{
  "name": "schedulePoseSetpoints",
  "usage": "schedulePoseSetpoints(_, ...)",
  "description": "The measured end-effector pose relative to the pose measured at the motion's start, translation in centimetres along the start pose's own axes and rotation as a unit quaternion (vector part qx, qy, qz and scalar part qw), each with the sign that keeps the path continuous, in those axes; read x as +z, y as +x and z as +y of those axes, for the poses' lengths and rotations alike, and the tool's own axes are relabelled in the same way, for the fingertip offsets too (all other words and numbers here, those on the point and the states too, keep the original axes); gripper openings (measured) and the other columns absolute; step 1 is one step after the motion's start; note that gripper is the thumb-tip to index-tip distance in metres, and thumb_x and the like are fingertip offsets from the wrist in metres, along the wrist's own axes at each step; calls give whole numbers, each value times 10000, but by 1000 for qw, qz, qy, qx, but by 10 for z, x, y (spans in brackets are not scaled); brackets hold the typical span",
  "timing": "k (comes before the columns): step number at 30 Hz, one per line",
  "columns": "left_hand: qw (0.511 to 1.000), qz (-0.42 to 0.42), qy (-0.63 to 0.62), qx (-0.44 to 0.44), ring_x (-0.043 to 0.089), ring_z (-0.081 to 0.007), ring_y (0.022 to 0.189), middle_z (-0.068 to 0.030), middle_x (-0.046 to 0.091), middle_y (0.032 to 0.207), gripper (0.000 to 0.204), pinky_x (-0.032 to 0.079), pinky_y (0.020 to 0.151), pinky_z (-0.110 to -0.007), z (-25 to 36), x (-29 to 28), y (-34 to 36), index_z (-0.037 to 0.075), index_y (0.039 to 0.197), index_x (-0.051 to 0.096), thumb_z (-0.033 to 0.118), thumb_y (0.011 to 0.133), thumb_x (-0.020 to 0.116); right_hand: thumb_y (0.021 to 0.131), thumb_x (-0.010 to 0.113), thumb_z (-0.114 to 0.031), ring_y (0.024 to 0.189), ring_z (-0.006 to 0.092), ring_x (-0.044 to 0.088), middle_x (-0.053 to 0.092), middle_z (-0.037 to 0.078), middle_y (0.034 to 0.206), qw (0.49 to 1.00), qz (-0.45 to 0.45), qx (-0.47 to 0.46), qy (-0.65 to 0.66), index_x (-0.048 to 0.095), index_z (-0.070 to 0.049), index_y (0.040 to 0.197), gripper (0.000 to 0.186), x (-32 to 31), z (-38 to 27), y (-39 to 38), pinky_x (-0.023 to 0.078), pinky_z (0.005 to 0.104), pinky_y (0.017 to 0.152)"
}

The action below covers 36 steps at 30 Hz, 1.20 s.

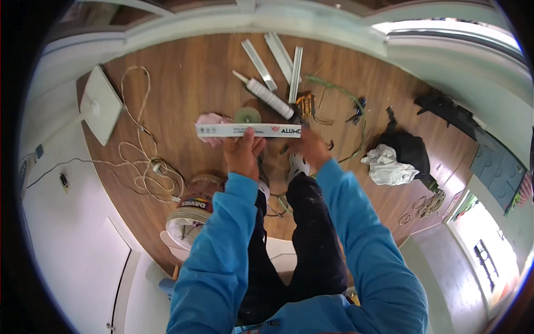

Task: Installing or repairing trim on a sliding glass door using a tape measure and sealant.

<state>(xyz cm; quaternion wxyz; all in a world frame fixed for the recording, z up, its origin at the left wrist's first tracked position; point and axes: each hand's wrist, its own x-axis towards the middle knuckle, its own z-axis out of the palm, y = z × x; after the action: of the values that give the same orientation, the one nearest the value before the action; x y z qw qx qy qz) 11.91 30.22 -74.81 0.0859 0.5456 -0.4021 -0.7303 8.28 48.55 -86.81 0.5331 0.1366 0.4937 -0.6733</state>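
Observation:
My left hand (242,153) is closed on a long narrow white strip (222,131) with printing along its face, its thumb pressed on the front. The strip lies level across my view, above my feet. At its right end is my right hand (315,147), smeared, so whether its fingers grip the strip is unclear. Behind the strip, a greenish round disc (247,116) and a crumpled pink cloth (210,119) show in part. A sealant cartridge (270,98) with a pointed nozzle slants beyond it, its lower end beside a dark tool partly hidden by my right hand.
Metal channel pieces (258,64) lie on the wood floor ahead. A yellow-and-black item (305,104) and a green strap (356,103) are to the right, then a white plastic bag (392,165). Left are a paint bucket (199,196), a tangled cord (146,133) and a white panel (103,114).

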Motion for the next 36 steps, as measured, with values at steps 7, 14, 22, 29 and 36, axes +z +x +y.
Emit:
schedulePoseSetpoints(7,993,-117,31,-3,599,-160,937,-81,620,1048,402,501,781,-282,14,97,-54,-7,1197,510,178,880,672,929,601,-200,801,172,638,660,71,928,937,222,-102,250,597,-46,1043,192,85,-145,-95,497,290,612)
schedulePoseSetpoints(14,867,-190,445,122,583,-383,1045,-222,616,1099,459,453,914,-398,-29,56,-76,13,1170,563,311,841,680,911,601,-124,719,162,614,614,66,872,851,349,-260,294,550,-30,1008,145,-117,-222,78,545,284,601)
schedulePoseSetpoints(22,734,-35,677,47,582,-370,989,-168,639,1020,369,455,879,-460,-74,-25,-168,38,1021,624,271,748,713,916,601,-103,706,216,640,612,122,883,863,311,-278,284,490,-2,1013,179,-181,-285,222,568,303,600)
schedulePoseSetpoints(29,776,-10,629,49,596,-373,966,-175,640,1002,329,471,873,-451,-92,-19,-167,28,1003,629,248,767,694,913,594,-58,794,255,634,585,126,940,873,280,-292,273,453,30,1045,212,-178,-297,244,603,343,722)
schedulePoseSetpoints(36,759,6,648,70,619,-348,902,-174,647,988,299,500,784,-418,-81,-31,-161,20,1016,630,247,822,652,929,550,-32,807,249,625,568,133,937,886,285,-231,284,464,44,1036,157,-174,-302,246,608,342,766)
